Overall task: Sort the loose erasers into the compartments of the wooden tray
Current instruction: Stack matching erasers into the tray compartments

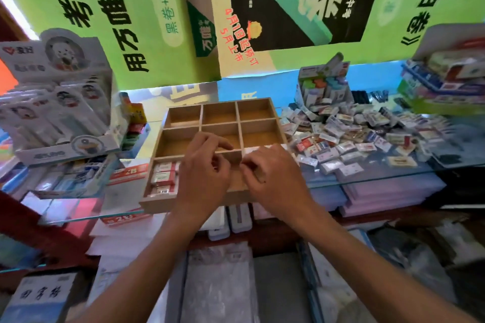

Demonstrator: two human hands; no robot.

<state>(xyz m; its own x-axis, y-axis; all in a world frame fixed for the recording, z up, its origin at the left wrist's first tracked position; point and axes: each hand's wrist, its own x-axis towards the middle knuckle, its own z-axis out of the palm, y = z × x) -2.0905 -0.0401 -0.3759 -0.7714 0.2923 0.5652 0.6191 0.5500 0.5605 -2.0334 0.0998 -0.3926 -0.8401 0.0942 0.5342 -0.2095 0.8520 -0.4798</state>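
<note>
The wooden tray point(217, 136) sits on the glass counter point(367, 173), its long axis running away from the person, near end overhanging the counter edge slightly. Its near-left compartment holds red-and-white erasers point(162, 178), stacked with long sides crosswise. The left hand point(204, 173) and right hand point(273, 178) hover over the near row, fingers curled close together; whether they pinch an eraser is unclear. Loose erasers point(354, 139) lie heaped just right of the tray.

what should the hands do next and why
Probably reach the right hand to the loose eraser pile for more: only the near-left compartment of the wooden tray shows erasers. What either hand holds is unclear.
</note>
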